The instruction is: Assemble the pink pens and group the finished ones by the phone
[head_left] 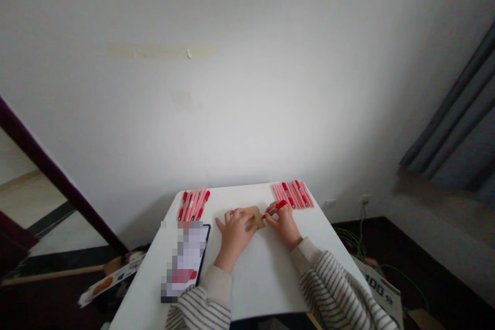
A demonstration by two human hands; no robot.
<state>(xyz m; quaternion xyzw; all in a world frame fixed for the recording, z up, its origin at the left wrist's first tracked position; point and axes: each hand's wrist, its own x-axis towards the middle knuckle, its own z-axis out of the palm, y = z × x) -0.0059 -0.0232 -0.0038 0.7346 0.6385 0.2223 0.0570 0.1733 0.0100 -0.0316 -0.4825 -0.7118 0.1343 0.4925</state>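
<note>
- Standing nearest to me, two striped sleeves (340, 283) reach over the white tabletop (263, 281), well short of the fingers.
- The left hand (235, 232) lies palm down with its fingers spread, the little finger out to the side; thumb and forefinger sit over the tan piece (257, 211). Whether they pinch it or only press it, I cannot tell from here.
- That tan piece, card-like and flat, shows between the two sets of fingers, partly under the left ones.
- A dark-edged device (193, 252) rests to the left of the left fingers and nearer the sleeves, its screen blurred out.
- The right hand (285, 226) has its fingers closed in a pinch around a red pen (273, 210), slanted, one end right by the tan piece's edge; contact there I can't make out.
- I'd judge the step in hand to be lining the pen up with that piece. The next move calls for a steady left hand and a small, careful push or stroke from the right.
- Beyond the left fingers, further left, lies a bunch of pink-and-red pens (193, 204).
- Just past the right fingers lies a wider row of similar pens (297, 195).
- Farthest off rises the pale wall (247, 113).
</note>
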